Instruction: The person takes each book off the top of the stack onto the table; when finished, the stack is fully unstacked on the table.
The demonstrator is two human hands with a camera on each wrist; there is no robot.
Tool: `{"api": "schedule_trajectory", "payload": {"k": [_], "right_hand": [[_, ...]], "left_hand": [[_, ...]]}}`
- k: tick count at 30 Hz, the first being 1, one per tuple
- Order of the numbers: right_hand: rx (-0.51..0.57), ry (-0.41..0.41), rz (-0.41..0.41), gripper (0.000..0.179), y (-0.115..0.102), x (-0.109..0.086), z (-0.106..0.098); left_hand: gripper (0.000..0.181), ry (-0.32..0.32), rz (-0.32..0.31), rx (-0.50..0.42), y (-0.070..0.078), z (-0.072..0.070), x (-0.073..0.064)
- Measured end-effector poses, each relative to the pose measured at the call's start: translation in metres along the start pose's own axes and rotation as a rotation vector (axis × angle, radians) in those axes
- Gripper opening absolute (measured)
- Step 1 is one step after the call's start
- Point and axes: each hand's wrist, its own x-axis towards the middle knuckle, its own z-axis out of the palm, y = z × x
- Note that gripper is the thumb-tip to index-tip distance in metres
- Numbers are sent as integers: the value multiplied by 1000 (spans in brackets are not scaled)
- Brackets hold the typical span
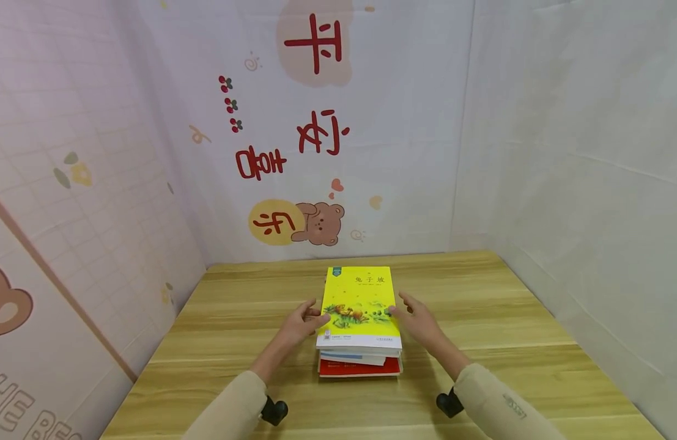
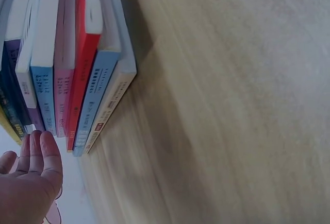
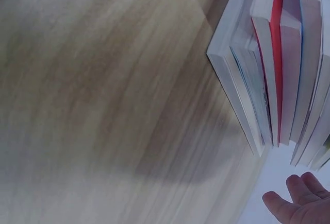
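One stack of books [image 1: 360, 352]: laid flat near the middle of the wooden table [image 1: 233, 305], edges unevenly aligned. On top: yellow book [image 1: 360, 305], cover facing up, printed picture [image 1: 349, 315] at mid-cover, white band along the near edge. Lower in the stack: red book [image 1: 360, 368], strip of cover exposed on the near side. Facing left: coloured spines [image 2: 63, 95], including blue, pink, red and cream. Facing right: pale page edges [image 3: 310, 44].

Positioned at left of stack: left hand [image 1: 303, 322], fingers extended, thumb at the edge of the yellow cover. Positioned at right: right hand [image 1: 418, 318], fingers loosely extended, thumb at the opposite edge. Grip, both sides: released, not closed around any book; light thumb contact not determinable.

Worn on both arms: beige sleeves [image 1: 233, 403], with black wrist mounts [image 1: 274, 410]. Behind the table: white backdrop [image 1: 404, 122], printed with red characters [image 1: 316, 43], cherries [image 1: 228, 110] and brown bear [image 1: 323, 225].
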Motion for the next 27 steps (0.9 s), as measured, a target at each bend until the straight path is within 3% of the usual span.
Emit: {"api": "schedule_trajectory", "payload": {"k": [10, 17, 27], "right_hand": [[22, -2, 36, 70, 0, -7, 7], [48, 2, 14, 65, 1, -9, 9], [59, 1, -2, 63, 2, -8, 10]], "left_hand": [[85, -54, 3, -19, -5, 4, -6], [81, -107, 19, -65, -13, 6, -5], [77, -101, 29, -92, -12, 5, -6]]}}
